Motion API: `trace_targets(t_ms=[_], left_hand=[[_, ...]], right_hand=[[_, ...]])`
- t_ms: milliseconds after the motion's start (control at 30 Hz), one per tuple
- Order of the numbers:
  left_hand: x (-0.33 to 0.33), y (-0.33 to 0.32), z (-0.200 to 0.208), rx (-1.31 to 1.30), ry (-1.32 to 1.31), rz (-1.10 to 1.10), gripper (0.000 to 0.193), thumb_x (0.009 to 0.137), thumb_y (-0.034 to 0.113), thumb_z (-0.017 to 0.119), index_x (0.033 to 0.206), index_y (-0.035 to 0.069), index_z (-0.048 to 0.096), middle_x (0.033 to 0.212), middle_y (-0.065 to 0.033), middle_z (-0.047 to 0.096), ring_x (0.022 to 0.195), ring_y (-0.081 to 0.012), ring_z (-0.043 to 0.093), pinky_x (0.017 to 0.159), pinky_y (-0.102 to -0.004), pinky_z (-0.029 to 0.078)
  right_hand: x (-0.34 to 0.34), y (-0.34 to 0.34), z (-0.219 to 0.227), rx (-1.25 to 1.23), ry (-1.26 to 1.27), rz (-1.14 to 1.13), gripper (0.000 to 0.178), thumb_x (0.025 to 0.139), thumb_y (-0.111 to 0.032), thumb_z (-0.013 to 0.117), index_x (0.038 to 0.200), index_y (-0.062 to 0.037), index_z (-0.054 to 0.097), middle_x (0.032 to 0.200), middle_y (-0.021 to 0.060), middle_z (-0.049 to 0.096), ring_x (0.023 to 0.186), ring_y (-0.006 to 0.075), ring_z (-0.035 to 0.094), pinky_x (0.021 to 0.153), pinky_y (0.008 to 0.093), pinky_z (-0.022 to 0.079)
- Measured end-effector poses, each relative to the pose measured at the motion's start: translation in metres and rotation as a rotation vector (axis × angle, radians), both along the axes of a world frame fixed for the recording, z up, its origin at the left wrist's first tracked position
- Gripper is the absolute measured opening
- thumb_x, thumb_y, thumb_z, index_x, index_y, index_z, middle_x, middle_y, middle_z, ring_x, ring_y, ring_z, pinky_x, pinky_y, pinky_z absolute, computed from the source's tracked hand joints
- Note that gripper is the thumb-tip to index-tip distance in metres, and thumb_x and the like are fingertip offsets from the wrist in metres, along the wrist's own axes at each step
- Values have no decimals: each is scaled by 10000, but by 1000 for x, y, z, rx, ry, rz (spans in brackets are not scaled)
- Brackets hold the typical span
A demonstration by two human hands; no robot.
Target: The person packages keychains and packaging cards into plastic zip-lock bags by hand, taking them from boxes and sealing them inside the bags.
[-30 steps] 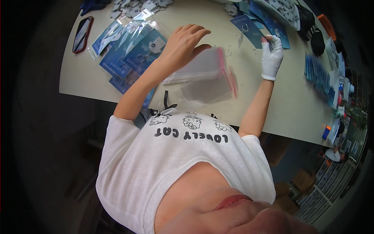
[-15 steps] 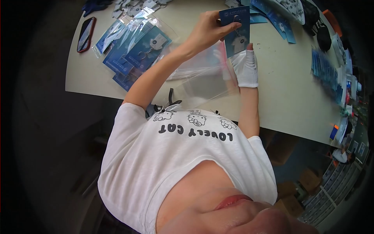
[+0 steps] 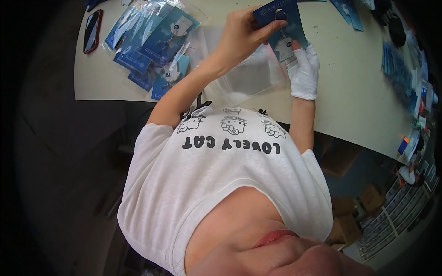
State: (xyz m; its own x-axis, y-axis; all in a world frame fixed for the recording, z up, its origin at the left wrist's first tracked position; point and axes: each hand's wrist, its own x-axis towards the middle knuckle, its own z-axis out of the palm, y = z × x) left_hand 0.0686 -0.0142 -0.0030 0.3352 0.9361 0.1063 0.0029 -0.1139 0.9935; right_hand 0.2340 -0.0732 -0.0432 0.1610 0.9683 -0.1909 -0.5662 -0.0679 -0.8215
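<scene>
Between my two hands a blue backing card (image 3: 293,30) with a keychain (image 3: 285,48) on it is held over the table, slightly tilted. The bare left hand (image 3: 241,39) pinches its left edge, thumb on the front by the metal ring, other fingers behind. My right hand (image 3: 305,69), in a white glove with the thumb tip bare, grips the lower right corner near the white charm. Its other fingers are partly hidden behind the card. Beneath the hands lie clear plastic bags (image 3: 248,80). Left of them is a pile of bagged keychain cards (image 3: 159,39).
A red-cased phone (image 3: 93,31) lies near the table's left edge. Loose blue cards (image 3: 346,14) are at the far right, and a row of blue cards (image 3: 397,64) stands along the right side. Cardboard boxes (image 3: 345,230) are on the floor at lower right.
The card has tilted, its lower end swinging to the right, and more of the keychain shows. My right thumb has come onto the card beside the charm. The whole view has shifted slightly.
</scene>
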Motion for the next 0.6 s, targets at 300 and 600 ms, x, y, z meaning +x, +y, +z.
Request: trace_targets(t_ms=[300,600], left_hand=[[-13,-63,-44,559,949,-82,558,664,337,780,1080,69,522,941,-58,517,896,-233,514,762,-341,396],[-12,-61,-57,592,923,123,493,678,253,769,1076,79,536,986,-61,533,926,-258,504,816,-366,398]], right_hand=[[50,-32,-14,133,-768,-472,373,928,-209,598,1199,16,476,1067,122,597,945,156,578,859,277,464],[97,-58,-36,-104,-753,-206,707,818,-124,729,1359,-18,286,1192,212,521,1025,225,572,896,320,467]])
